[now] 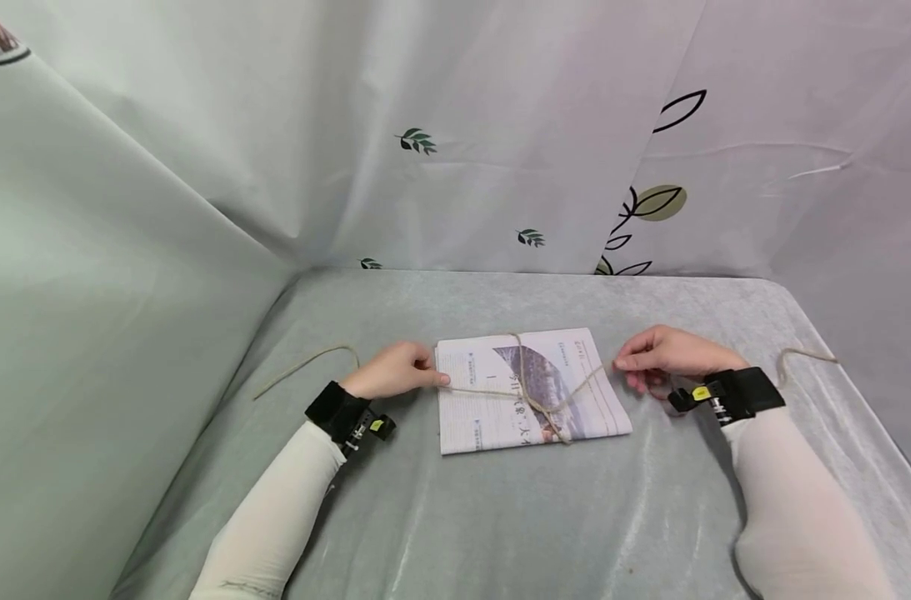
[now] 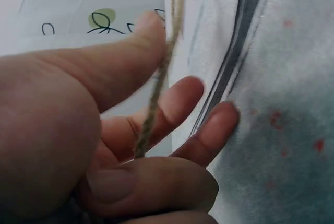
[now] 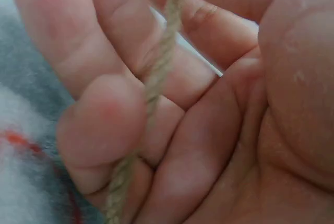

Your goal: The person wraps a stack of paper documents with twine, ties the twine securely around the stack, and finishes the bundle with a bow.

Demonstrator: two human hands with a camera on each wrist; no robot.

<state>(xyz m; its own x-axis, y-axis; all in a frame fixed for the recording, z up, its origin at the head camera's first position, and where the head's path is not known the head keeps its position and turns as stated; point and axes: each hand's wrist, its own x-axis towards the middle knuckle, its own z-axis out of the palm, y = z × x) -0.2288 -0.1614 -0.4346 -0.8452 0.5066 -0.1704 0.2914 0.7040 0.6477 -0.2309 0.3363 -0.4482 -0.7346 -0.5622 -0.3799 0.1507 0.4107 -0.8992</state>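
Observation:
A folded newspaper bundle [image 1: 493, 429] lies flat on the table with twine [image 1: 523, 367] wrapped over it; the strands cross near its lower middle. At the bundle's left edge my left hand [image 1: 395, 371] pinches one strand, and the twine [image 2: 152, 112] runs down across the palm between thumb and curled fingers. To the right of the bundle my right hand [image 1: 668, 350] grips the other strand, drawn up from the crossing. In the right wrist view that twine [image 3: 162, 59] passes over the palm and under a curled finger.
A grey cloth covers the table [image 1: 530, 525]. One loose twine end [image 1: 301, 364] trails left of my left hand, another [image 1: 803, 352] lies by the table's right edge. White patterned curtains [image 1: 485, 167] hang behind and at the sides.

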